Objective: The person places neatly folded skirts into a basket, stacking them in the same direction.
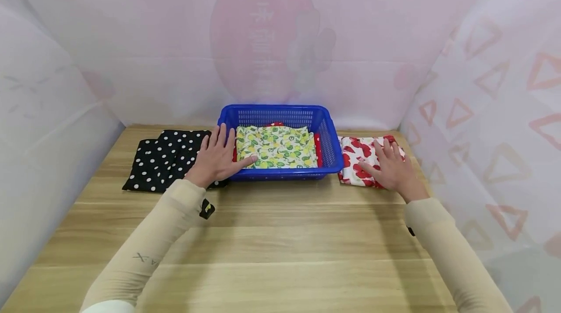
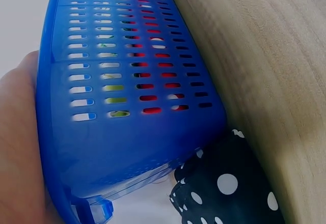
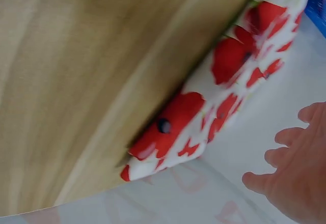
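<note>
A blue plastic basket (image 1: pixel 287 173) stands at the back of the table, holding a folded cloth with a lemon print (image 1: pixel 276 147) over red cloth (image 1: pixel 318 150). My left hand (image 1: pixel 215 156), fingers spread, is over the basket's left front corner; the left wrist view has it right at the basket rim (image 2: pixel 45 102). Left of the basket lies a folded black cloth with white dots (image 1: pixel 164 159). My right hand (image 1: pixel 391 167), fingers spread, hovers above a folded white cloth with red flowers (image 1: pixel 352 159) beside the basket. That folded cloth (image 3: pixel 224 71) lies apart from the fingers in the right wrist view.
The wooden table (image 1: pixel 280 245) stretches toward me in front of the basket. White printed curtains (image 1: pixel 166 60) hang behind and on both sides, close to the table's edges. A small black item (image 1: pixel 207 209) shows at my left wrist.
</note>
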Demonstrator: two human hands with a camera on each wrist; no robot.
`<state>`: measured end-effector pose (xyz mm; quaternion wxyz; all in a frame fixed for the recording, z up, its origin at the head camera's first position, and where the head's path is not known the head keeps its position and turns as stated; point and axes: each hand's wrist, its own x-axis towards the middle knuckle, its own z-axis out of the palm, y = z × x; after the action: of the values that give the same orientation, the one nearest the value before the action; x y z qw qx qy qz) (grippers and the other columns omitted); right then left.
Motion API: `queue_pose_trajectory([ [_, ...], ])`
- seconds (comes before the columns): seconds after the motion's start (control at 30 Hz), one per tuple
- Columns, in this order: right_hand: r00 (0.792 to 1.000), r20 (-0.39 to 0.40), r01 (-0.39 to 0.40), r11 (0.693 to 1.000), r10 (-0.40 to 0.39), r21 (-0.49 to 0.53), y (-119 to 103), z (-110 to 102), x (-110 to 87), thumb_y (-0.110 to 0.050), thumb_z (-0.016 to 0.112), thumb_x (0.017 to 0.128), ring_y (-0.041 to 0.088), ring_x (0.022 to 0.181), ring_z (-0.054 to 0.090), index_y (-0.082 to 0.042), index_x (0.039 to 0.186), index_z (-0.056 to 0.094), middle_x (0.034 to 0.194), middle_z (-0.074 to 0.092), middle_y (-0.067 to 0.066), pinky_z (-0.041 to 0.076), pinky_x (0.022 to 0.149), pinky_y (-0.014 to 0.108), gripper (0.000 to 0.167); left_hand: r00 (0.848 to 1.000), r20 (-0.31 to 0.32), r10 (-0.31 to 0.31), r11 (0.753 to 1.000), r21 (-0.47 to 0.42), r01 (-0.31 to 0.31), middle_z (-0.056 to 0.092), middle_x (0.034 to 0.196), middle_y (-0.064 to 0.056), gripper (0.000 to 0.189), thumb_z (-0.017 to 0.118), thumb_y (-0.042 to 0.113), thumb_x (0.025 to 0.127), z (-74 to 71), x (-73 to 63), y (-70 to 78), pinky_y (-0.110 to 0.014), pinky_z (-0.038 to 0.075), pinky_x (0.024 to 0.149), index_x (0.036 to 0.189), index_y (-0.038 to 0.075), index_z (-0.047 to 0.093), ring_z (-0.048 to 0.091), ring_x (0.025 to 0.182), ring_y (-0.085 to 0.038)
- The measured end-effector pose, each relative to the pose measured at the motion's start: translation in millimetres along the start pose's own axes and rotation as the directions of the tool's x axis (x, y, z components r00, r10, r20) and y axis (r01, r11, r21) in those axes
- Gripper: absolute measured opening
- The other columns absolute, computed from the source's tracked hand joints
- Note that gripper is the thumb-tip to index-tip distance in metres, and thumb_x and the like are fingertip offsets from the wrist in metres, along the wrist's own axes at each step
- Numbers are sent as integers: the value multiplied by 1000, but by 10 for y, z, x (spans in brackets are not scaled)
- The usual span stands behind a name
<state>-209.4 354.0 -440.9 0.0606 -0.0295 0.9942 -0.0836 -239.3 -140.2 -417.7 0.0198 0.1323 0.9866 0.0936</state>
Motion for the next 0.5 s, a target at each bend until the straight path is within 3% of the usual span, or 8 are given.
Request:
queue_pose_trajectory([
  [0.27,996,76,-38,999,38,-3,77,277,107,-86,31,96,56,160,-6,-16,171,0,176,-1,28,0,121,84,107,1000,9,-18,1000,9,18,-1,177,-24,118,42,87,93,-2,2,2,-65,4,133,169,2,10,0,165,-45],
  [0.5,996,93,-4,1000,4,7,99,387,191,-86,30,96,59,159,-9,-19,171,-2,176,-4,28,1,118,86,106,1000,5,-30,1000,5,30,-2,177,-23,119,40,88,92,24,-16,0,-64,3,133,169,3,11,-1,166,-44],
])
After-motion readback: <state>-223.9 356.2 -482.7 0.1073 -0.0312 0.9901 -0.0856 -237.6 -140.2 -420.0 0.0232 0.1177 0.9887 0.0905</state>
